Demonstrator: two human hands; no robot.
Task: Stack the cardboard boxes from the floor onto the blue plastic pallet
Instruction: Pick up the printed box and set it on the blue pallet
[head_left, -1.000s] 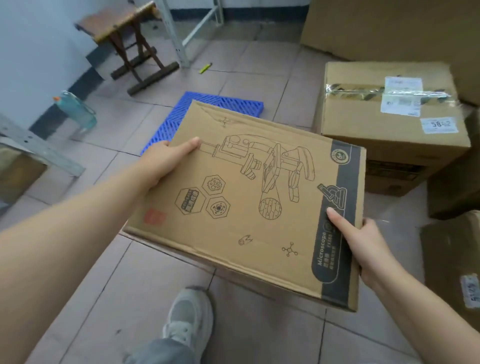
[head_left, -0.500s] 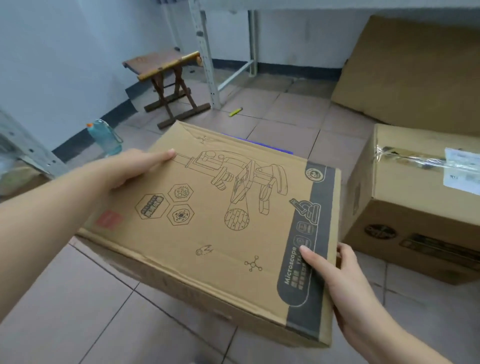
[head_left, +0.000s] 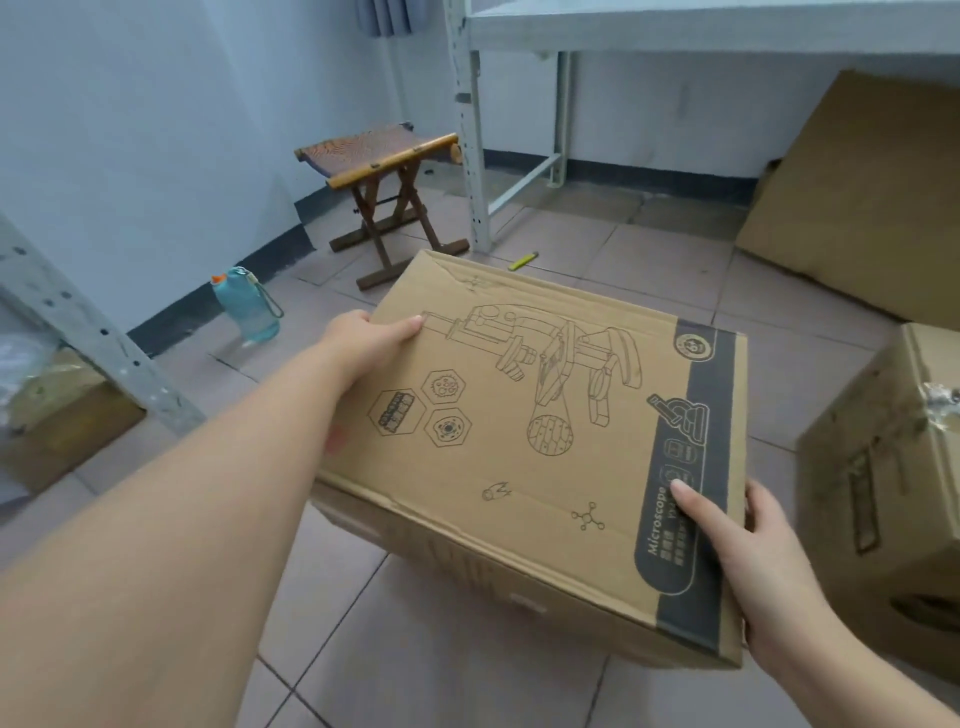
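Observation:
A flat cardboard box printed with a microscope drawing and a dark side stripe is held above the tiled floor in the middle of the view. My left hand grips its far left edge, thumb on the top face. On the dark stripe at the near right edge, my right hand clamps the box, thumb on top. The blue pallet is hidden, the box covering where it lay. A second, larger cardboard box with taped top stands on the floor at the right.
A folding wooden stool stands ahead by the wall, next to a white metal rack leg. A teal water bottle sits at the left wall. Flattened cardboard leans at the back right. A grey rack post crosses the left.
The view has tilted up and forward, so the blue pallet has slipped out of sight behind the carried box. The box has moved ahead with both hands still on it.

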